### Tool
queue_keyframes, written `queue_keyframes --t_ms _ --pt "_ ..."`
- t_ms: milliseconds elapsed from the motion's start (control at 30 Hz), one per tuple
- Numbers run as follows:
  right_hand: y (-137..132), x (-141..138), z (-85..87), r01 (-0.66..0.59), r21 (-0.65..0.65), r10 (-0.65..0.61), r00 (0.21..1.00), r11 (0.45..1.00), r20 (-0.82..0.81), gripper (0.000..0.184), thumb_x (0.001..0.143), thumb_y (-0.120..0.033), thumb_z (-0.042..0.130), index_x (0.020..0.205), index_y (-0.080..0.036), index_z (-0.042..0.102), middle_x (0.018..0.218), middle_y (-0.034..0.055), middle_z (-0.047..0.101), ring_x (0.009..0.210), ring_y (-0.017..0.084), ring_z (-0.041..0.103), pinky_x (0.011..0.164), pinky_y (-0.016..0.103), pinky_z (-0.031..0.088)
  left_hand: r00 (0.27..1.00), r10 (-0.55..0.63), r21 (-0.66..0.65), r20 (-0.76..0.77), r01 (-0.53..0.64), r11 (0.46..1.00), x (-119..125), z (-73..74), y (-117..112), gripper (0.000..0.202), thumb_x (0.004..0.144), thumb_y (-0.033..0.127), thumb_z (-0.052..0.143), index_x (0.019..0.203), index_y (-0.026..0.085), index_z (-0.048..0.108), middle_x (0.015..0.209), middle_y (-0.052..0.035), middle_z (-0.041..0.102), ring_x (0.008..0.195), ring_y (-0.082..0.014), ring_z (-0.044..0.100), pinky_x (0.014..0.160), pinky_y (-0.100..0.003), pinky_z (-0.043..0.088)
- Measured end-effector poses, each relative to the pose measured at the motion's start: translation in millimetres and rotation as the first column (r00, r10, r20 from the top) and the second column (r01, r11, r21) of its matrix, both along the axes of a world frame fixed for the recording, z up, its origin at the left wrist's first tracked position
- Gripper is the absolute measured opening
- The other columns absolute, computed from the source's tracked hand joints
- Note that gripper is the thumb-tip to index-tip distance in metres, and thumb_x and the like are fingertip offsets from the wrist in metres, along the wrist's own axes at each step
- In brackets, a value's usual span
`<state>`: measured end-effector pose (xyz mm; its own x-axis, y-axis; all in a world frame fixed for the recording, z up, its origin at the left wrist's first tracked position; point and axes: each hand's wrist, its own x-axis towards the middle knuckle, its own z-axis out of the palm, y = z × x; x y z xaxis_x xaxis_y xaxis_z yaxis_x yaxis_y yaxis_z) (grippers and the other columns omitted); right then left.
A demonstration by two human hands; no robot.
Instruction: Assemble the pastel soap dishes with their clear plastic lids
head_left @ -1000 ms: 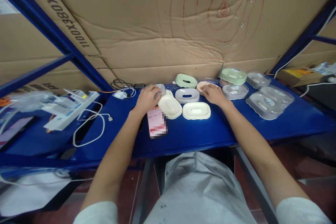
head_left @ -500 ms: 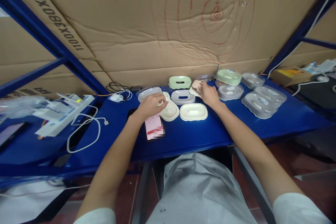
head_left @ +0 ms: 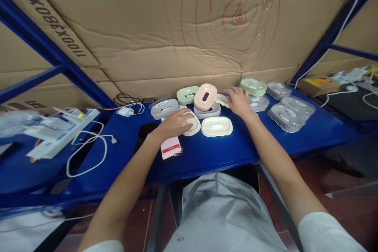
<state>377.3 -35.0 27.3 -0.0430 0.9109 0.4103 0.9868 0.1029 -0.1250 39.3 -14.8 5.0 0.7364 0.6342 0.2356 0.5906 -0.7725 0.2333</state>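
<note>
Pink soap dish (head_left: 205, 96): tilted on edge, leaning on grey soap dish (head_left: 214, 112), mid blue shelf (head_left: 206, 151). Right hand (head_left: 239, 101): just beside it, fingers curled at pale tray piece (head_left: 222, 100); grip cannot be told. Left hand (head_left: 174, 125): palm down, fingers loosely spread over cream soap dish (head_left: 194, 126). Second cream dish (head_left: 217, 126) adjacent. Phone (head_left: 170, 147) near left wrist.

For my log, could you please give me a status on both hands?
Left hand resting on leftmost cream dish. Right hand near tilted pink dish. Phone near left wrist.
</note>
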Motion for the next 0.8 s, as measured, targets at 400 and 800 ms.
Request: queue_keyframes --t_ms 400,800 --pt "-2 51 -7.6 0.034 -0.252 -0.035 0.999 0.967 -0.001 0.066 0.097 -0.052 0.064 0.157 -0.026 0.055 0.160 0.0161 0.055 0.146 0.043 0.050 0.116 0.057 0.041 1.000 -0.002 0.026 0.006 0.001 1.000 6 -3.9 -2 0.036 0.104 0.040 0.051 0.132 0.027 0.070 0.144 -0.0082 0.063 0.132 -0.0295 0.062 0.115 -0.047 0.050" --pt "-8 84 -0.3 0.008 -0.258 -0.028 0.997 0.966 -0.071 0.054 0.091 -0.040 0.075 0.144 -0.032 0.068 0.149 0.0100 0.067 0.139 0.044 0.058 0.111 0.066 0.044 0.995 0.020 0.089 0.100 -0.029 0.996 -11 4.1 12 0.039 0.107 0.034 0.041 0.126 0.022 0.073 0.142 -0.0109 0.066 0.131 -0.0275 0.064 0.116 -0.047 0.050"
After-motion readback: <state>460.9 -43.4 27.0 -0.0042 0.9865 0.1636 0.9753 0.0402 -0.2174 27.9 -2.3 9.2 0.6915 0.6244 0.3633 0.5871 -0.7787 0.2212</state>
